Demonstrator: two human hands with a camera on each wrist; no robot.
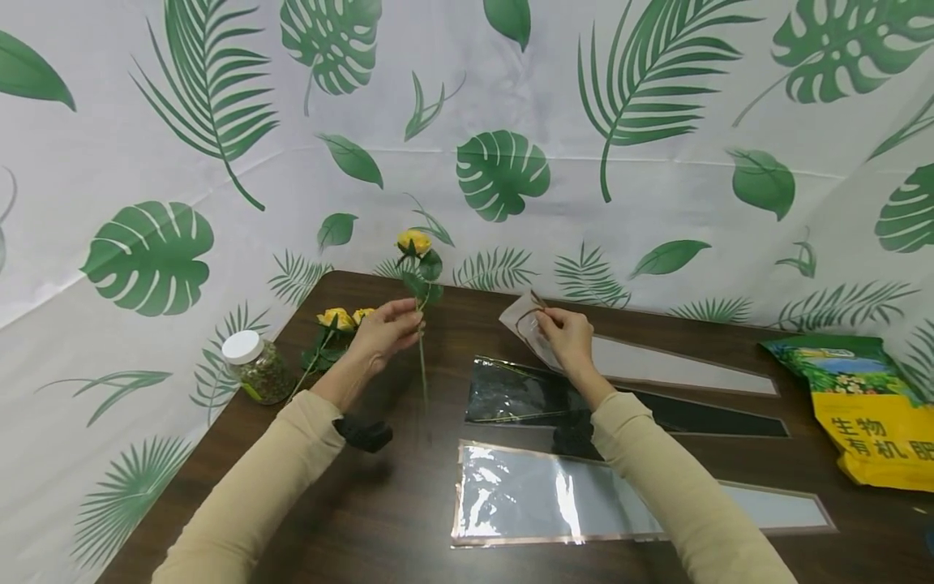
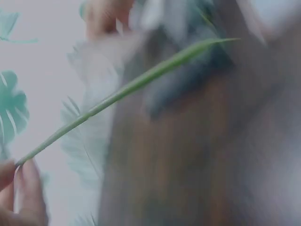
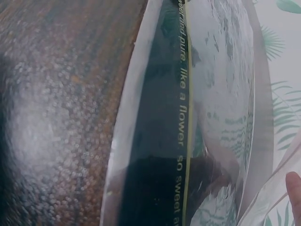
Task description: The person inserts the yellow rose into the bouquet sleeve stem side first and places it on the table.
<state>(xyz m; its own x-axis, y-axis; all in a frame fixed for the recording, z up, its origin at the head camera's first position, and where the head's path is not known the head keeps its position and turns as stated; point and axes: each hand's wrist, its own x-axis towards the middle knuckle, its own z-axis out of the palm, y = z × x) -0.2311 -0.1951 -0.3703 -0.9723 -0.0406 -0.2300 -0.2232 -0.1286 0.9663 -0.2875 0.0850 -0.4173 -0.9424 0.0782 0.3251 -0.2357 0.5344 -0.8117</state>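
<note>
In the head view, my left hand [image 1: 388, 332] pinches the green stem of a yellow rose [image 1: 413, 242], holding it upright with the bloom above the fingers. The lower stem [image 2: 127, 89] crosses the left wrist view, its tip pointing away from the fingers. My right hand [image 1: 571, 339] pinches the wide end of a white flower sleeve [image 1: 671, 365], and that end is lifted and curled. Just nearer lies a black flower sleeve [image 3: 157, 117], with printed lettering along its edge. A third, pale clear-fronted sleeve [image 1: 533, 495] is closest to me, flat and shiny.
More yellow roses [image 1: 336, 318] lie on the left of the dark wooden table [image 1: 350, 519]. Beside them a white-lidded clear jar [image 1: 255, 369] leans at the table's left edge. A yellow and green bag [image 1: 876, 422] lies at the right. Leaf-printed cloth [image 1: 438, 105] hangs behind.
</note>
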